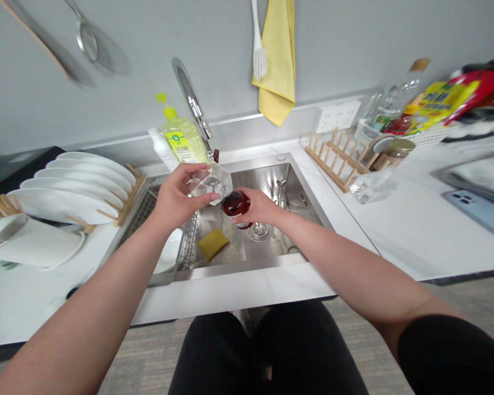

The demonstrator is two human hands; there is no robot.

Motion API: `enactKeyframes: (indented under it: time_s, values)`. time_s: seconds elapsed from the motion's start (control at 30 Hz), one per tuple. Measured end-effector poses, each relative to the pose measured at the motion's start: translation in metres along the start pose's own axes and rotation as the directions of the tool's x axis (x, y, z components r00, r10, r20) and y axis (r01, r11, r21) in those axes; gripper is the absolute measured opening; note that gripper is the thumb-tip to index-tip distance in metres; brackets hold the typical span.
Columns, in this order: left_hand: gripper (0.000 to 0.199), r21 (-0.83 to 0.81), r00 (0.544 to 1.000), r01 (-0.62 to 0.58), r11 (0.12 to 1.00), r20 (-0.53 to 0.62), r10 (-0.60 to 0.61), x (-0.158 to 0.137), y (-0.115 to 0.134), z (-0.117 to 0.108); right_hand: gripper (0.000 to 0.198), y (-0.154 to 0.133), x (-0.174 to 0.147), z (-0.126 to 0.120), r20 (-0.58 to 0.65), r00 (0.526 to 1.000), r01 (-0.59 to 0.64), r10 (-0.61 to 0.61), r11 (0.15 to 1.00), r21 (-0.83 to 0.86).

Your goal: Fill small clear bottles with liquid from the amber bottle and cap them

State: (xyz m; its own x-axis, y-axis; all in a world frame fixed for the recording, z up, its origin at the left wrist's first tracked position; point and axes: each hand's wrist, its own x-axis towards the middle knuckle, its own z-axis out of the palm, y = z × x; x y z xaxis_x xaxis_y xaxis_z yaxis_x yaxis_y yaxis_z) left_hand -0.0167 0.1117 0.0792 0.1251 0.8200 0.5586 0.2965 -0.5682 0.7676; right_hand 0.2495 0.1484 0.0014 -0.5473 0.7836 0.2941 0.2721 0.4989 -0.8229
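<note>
Over the sink (308, 211), my left hand (175, 197) is closed round a clear, see-through bottle (216, 178), tilted with its narrow end pointing right and down. My right hand (259, 207) grips a dark red jar (234, 204) with a pale label, partly hidden by my fingers. The bottle's end meets or nearly meets the jar's top; I cannot tell whether they touch. Below them lies a yellow sponge (213, 243) on the sink floor, beside the drain (259, 231). A wire rack (188, 241) and a white bowl (169, 251) are at the sink's left.
A faucet (191, 99) rises behind the sink, near a green dish soap bottle (183, 134). White plates (72, 186) stand in a wooden rack at left. At right are another wooden rack (337, 162), a lidded jar (395, 153) and a phone (480, 211). A yellow cloth (278, 60) hangs above.
</note>
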Motion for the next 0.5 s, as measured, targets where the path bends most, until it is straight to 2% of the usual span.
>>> enactKeyframes:
  time_s: [0.5]
  values:
    - [0.076, 0.116, 0.994, -0.039, 0.993, 0.106, 0.027, 0.018, 0.018, -0.009, 0.077, -0.007, 0.000, -0.003, -0.034, 0.999, 0.026, -0.027, 0.999, -0.022]
